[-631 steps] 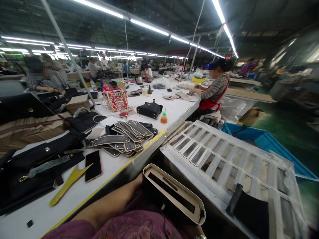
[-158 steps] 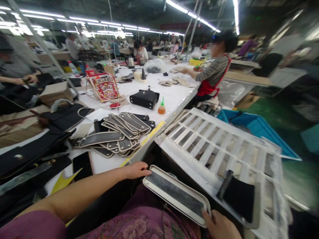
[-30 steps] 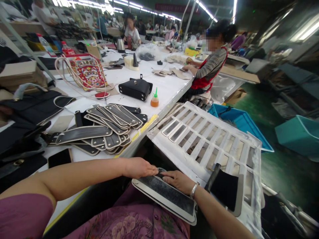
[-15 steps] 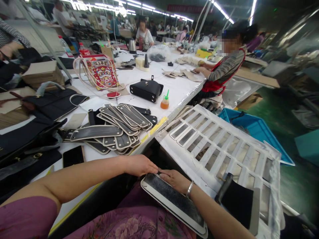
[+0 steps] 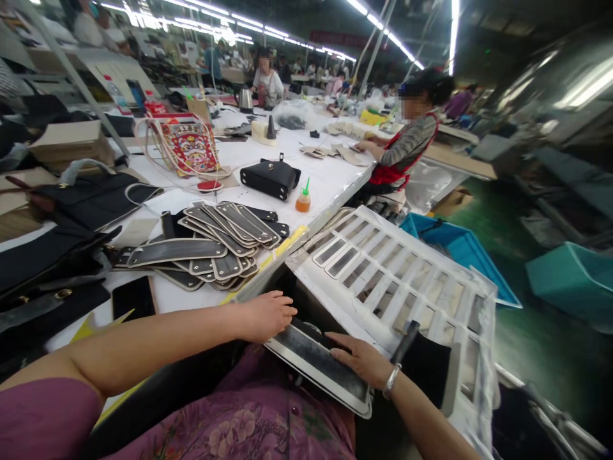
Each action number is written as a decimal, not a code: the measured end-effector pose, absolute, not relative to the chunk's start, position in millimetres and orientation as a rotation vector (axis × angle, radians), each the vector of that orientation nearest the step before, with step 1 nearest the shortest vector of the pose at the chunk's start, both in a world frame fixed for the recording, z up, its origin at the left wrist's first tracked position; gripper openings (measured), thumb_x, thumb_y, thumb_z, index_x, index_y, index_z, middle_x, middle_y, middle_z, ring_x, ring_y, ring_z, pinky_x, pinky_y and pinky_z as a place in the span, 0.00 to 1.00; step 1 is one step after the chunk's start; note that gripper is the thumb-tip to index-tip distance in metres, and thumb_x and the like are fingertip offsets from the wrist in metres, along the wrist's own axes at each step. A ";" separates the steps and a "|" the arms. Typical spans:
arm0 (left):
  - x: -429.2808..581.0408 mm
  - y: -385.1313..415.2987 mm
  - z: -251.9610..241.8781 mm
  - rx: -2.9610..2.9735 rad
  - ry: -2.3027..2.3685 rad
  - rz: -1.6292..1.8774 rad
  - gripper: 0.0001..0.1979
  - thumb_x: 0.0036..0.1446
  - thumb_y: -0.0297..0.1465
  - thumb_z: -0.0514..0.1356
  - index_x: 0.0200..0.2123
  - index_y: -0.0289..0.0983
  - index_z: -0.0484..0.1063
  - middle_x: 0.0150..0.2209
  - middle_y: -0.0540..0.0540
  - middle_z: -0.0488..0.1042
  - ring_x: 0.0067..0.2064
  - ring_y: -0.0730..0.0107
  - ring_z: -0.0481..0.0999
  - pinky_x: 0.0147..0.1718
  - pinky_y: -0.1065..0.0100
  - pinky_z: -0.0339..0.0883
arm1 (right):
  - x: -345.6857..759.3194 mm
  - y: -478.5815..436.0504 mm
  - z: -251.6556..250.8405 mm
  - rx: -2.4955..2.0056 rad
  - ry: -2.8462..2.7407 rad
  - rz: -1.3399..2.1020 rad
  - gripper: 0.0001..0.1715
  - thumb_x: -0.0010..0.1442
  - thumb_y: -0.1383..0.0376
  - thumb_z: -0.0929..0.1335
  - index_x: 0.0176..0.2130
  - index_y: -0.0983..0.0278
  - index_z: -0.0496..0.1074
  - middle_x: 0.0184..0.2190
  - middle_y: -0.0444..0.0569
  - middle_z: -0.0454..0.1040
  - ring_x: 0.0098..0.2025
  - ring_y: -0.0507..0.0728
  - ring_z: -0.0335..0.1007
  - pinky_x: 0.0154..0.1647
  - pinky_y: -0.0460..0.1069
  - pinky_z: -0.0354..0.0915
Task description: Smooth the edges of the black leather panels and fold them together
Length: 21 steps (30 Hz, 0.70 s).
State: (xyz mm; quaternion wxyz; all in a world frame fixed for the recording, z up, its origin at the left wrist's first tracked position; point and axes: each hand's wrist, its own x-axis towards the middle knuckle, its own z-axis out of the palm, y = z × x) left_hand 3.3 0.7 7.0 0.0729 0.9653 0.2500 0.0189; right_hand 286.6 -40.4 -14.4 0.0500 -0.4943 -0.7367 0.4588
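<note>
A long black panel with a pale border [image 5: 325, 363] lies slanted over my lap, with a second pale edge visible beneath it. At its far left end is my left hand [image 5: 265, 316], palm down, fingers stretched out and thumb hidden. My right hand [image 5: 366, 363] rests along the panel's right side, its fingers spread. Dark material partly shows between the hands, too covered to name. Left of them on the table lies a pile of similar black strips with pale edging and metal studs [image 5: 204, 250].
To the right leans a white slotted sheet [image 5: 412, 265], a black piece with a handle [image 5: 424, 364] on it. Blue crates [image 5: 460, 255] stand beyond. The table holds a phone [image 5: 133, 298], a black bag [image 5: 269, 177] and a glue bottle [image 5: 303, 199]. A co-worker [image 5: 405, 144] sits across.
My hands have moved apart: the right slid back along the panel and spread its fingers, while the left lifted slightly. The camera view has turned a little to the right.
</note>
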 end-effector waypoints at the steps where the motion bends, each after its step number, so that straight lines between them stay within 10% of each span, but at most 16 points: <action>1: 9.2 -6.9 8.5 2.876 0.697 0.105 0.12 0.51 0.32 0.58 0.41 0.38 0.70 0.49 0.44 0.70 0.52 0.59 0.65 0.50 0.62 0.56 | 292.7 -53.8 -12.5 -1.565 -2.230 1.234 0.26 0.59 0.56 0.61 0.55 0.61 0.62 0.54 0.51 0.65 0.55 0.59 0.60 0.57 0.58 0.54; 11: 81.8 -81.5 -24.4 2.643 0.658 0.426 0.07 0.58 0.33 0.54 0.35 0.38 0.71 0.40 0.48 0.74 0.42 0.64 0.68 0.40 0.63 0.57 | 301.0 -175.7 -49.4 -1.524 -2.018 0.286 0.04 0.57 0.65 0.65 0.35 0.61 0.70 0.52 0.52 0.62 0.59 0.62 0.50 0.55 0.64 0.55; 21: 95.7 -97.4 -16.9 2.594 0.973 0.387 0.08 0.55 0.30 0.54 0.28 0.36 0.71 0.38 0.49 0.73 0.41 0.64 0.66 0.39 0.61 0.56 | 271.5 -173.1 -55.2 -1.657 -1.816 0.055 0.11 0.57 0.64 0.63 0.25 0.64 0.67 0.55 0.54 0.57 0.60 0.64 0.46 0.55 0.64 0.53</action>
